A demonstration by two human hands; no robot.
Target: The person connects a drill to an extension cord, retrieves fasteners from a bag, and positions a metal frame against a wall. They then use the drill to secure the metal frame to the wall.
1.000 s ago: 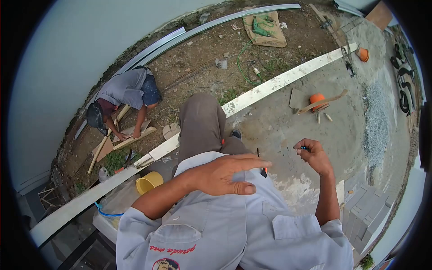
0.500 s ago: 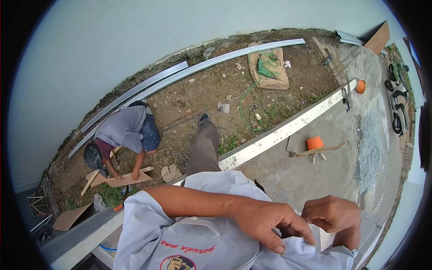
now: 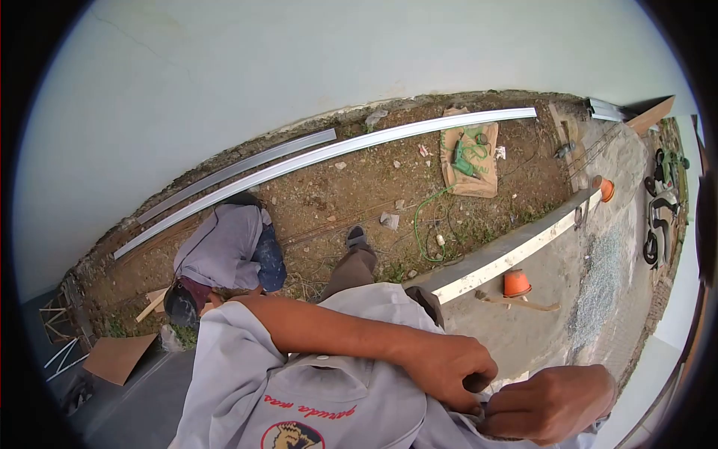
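Observation:
My left hand (image 3: pixel 447 369) reaches across my chest on the grey shirt (image 3: pixel 299 389), its fingers curled and pinching the cloth at the right side. Touching it from the right is my right hand (image 3: pixel 552 404), closed into a fist at the same spot. What the fist holds, if anything, is hidden. My brown trouser leg (image 3: pixel 350 271) and shoe (image 3: pixel 357 237) stretch out over the dirt below.
A person in a grey shirt (image 3: pixel 224 254) crouches on the dirt at left. Long metal profiles (image 3: pixel 336 150) lie along the wall. Also there: a sack with a green drill (image 3: pixel 470 159), a white beam (image 3: pixel 516 258), an orange bucket (image 3: pixel 514 283), cardboard (image 3: pixel 116 358), gravel (image 3: pixel 598 292) and motorbikes (image 3: pixel 662 209).
My right hand, which held a small blue thing out over the concrete, has come in to my chest and closed beside the left hand. The view has tilted up toward the wall.

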